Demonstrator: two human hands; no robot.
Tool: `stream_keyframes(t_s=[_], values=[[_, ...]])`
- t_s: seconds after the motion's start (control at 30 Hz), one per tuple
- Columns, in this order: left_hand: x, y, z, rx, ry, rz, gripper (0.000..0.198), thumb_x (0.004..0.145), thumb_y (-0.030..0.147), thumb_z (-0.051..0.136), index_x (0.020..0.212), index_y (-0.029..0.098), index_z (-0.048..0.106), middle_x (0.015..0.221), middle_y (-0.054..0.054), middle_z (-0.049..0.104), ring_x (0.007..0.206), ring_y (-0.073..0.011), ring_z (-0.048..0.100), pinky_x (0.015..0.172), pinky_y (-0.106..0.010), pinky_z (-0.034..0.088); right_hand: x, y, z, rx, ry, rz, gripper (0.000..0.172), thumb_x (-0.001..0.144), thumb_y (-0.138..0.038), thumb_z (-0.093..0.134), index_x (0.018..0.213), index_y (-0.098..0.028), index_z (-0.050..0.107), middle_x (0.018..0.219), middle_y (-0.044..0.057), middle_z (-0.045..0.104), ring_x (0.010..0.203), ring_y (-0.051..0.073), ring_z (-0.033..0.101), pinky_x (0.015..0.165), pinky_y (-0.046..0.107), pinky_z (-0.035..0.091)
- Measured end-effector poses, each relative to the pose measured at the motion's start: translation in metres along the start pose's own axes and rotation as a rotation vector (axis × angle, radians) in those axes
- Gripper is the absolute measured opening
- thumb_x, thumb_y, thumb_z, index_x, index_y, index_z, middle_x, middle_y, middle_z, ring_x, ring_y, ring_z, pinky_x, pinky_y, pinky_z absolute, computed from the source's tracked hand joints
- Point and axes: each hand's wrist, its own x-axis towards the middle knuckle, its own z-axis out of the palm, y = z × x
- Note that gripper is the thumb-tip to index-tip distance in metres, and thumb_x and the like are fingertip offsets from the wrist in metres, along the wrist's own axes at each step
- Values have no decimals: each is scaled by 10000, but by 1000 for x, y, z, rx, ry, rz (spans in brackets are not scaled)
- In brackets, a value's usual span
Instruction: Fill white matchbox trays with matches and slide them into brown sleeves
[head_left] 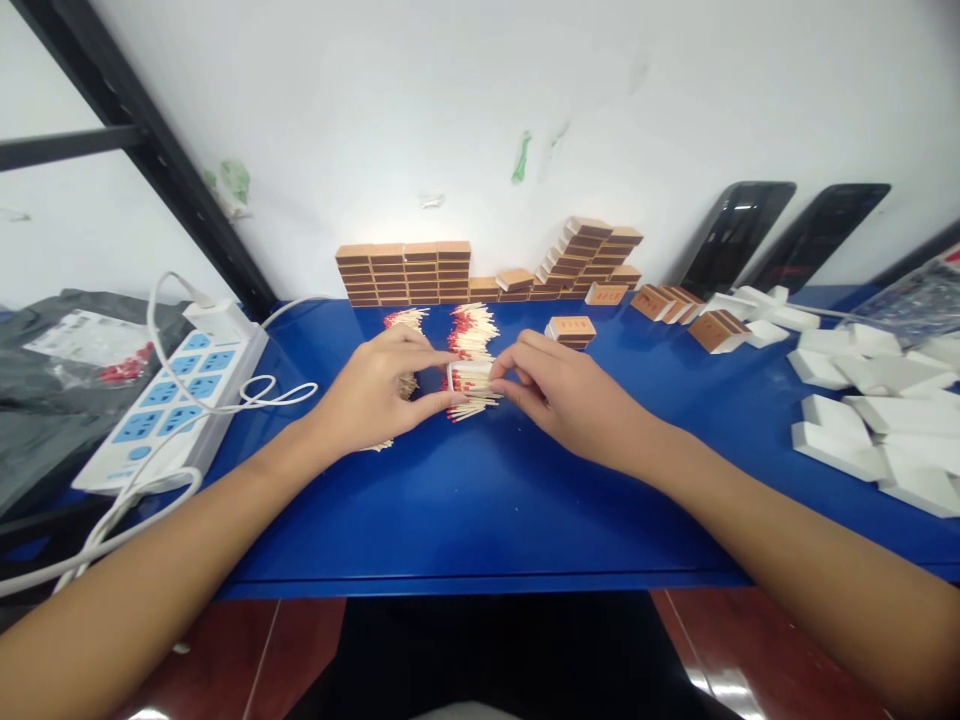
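Note:
A small white matchbox tray (471,368) with red-tipped matches in it sits between my hands, over a row of loose matches (472,328). My left hand (386,385) pinches its left end between thumb and finger. At its right end, my right hand (559,388) has thumb and fingers closed on the tray's edge. Another pile of matches (405,318) lies partly hidden behind and under my left hand. Just beyond my right hand, a small stack of orange-brown matchboxes (571,331) stands on the blue table (480,500).
Stacked matchboxes (403,272) line the wall, with a stepped stack (589,255) farther right. White empty trays (877,410) heap at the right. Two dark phone-like slabs (739,235) lean on the wall. A power strip (176,400) with white cables lies left, beside a dark bag (45,400).

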Motion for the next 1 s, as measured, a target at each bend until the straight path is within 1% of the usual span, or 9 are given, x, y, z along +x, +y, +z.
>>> stream_keyframes(t_s=[0.13, 0.33, 0.63, 0.83, 1.0], values=[[0, 3, -1, -44, -18, 24, 406, 853, 478, 836, 1160, 215, 801, 1016, -82, 796, 953, -220, 713, 886, -370, 604, 0, 1, 1, -19, 33, 5, 26, 1029, -203, 579, 1011, -201, 597, 938, 32, 585, 757, 162, 534, 662, 293, 385], [1, 8, -2, -82, -40, 15, 413, 850, 506, 829, 1153, 226, 808, 1003, -89, 794, 951, -225, 712, 850, -368, 612, 0, -1, 2, -37, 20, 22, 29, 1022, -193, 569, 1018, -207, 594, 946, 36, 579, 766, 168, 537, 661, 291, 388], [0, 9, 0, -94, -42, 15, 420, 847, 493, 836, 1179, 238, 801, 1020, -80, 773, 943, -209, 706, 869, -356, 607, -1, -4, 6, -62, 19, 31, 69, 1039, -231, 544, 1032, -203, 607, 954, 44, 589, 731, 163, 537, 650, 293, 394], [0, 9, -1, -98, -47, 2, 404, 831, 469, 857, 1155, 232, 811, 1016, -81, 778, 936, -209, 710, 858, -347, 607, -2, -5, 5, -63, 16, 54, 48, 1014, -235, 607, 1029, -191, 622, 969, 37, 600, 734, 153, 538, 641, 291, 382], [0, 7, -1, -94, -39, -16, 437, 822, 514, 851, 1170, 251, 811, 1016, -86, 783, 945, -221, 715, 845, -352, 609, -2, -4, 2, -74, 42, 35, 31, 1003, -225, 627, 1008, -195, 633, 945, 33, 601, 735, 154, 529, 634, 290, 372]])
